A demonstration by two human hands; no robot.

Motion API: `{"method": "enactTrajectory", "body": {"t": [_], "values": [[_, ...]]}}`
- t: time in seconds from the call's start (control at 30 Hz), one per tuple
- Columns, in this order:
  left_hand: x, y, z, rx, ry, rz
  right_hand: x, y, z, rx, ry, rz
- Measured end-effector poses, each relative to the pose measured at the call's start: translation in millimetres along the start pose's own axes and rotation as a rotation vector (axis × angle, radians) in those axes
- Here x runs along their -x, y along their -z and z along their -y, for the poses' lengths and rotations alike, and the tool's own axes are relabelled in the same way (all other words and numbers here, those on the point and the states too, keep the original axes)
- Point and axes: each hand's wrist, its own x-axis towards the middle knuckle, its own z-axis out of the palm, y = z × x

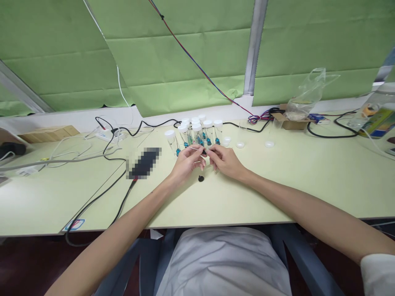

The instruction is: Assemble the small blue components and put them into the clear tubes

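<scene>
Fingertips together over the table, my left hand [187, 161] and my right hand [226, 161] pinch a small black part [204, 151] between them. A thin metal wire [194, 148] shows along the left fingers; whether it joins the black part I cannot tell. Just below the hands a small round black piece [201, 178] lies on the tabletop. Behind my fingers stands a cluster of several clear vials [217, 132] with white caps, and blue pieces with wires are visible inside them. Loose white caps [240, 144] lie to the right of the vials.
A pixelated dark device [145, 163] with a cable [125, 201] lies left of my hands. Black cables run along the wall. At the back right are a cardboard box [291, 122] with a plastic bag [308, 98] and a large clear container [378, 113]. Wooden blocks [49, 134] sit far left.
</scene>
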Motion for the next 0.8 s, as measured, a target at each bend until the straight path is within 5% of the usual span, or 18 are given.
{"method": "enactTrajectory", "body": {"t": [0.8], "values": [[-0.4, 0.5, 2.2, -0.025, 0.014, 0.014, 0.5, -0.5, 0.8, 0.015, 0.016, 0.001]]}}
